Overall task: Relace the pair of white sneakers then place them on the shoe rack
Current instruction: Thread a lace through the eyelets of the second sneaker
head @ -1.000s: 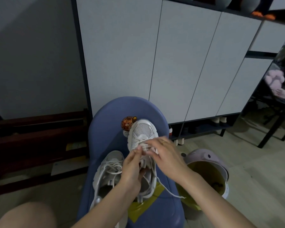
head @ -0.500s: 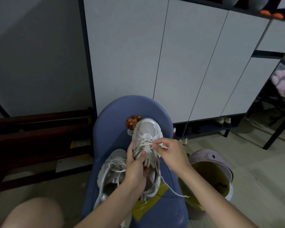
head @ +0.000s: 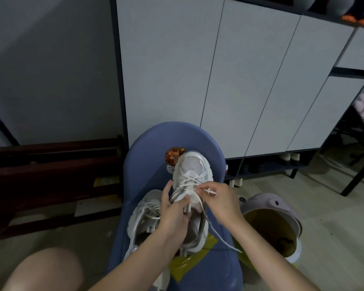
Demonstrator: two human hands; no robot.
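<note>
Right hand [head: 222, 203] fingers [head: 206, 189] pinch lace [head: 211, 192] tip at sneaker's eyelets. Left hand [head: 173, 214] fingers curled round sneaker [head: 192, 175] tongue and side, steadying it. Sneaker toe up, on blue chair [head: 147, 156]. Loose lace end trails down right, over chair seat. Second sneaker [head: 144, 215] just left, touching first, laces slack. Lilac bin [head: 271, 203] beside chair, right. White cabinet [head: 198, 70] behind.

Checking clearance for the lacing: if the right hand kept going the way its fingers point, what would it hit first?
The right hand pinches the lace tip, its fingers pointing left. Probably it would first meet the sneaker, then the left hand gripping it; depth is unclear.
</note>
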